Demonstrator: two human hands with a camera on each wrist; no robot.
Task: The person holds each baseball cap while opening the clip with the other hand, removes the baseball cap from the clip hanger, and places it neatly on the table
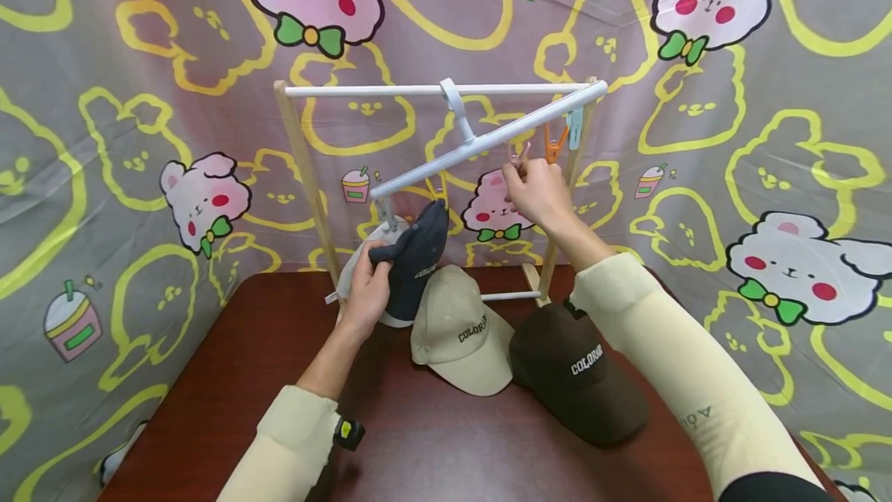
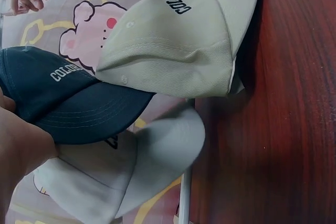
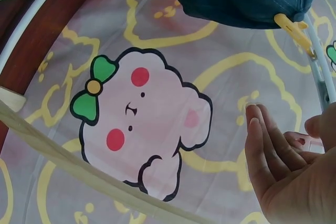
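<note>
Pinching right fingers (image 1: 516, 183), pink clip (image 3: 314, 144) partly hidden

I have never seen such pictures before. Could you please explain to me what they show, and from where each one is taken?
There is no machine here: a person works bare-handed, so each grip is simply a hand. The widest picture comes from a camera on the head; the others come from cameras on the two wrists. The left grip holds a navy cap, which has a yellow clip on it, below a tilted hanger. The right grip pinches a pink clip. A beige cap and a brown cap are on the table.
</note>
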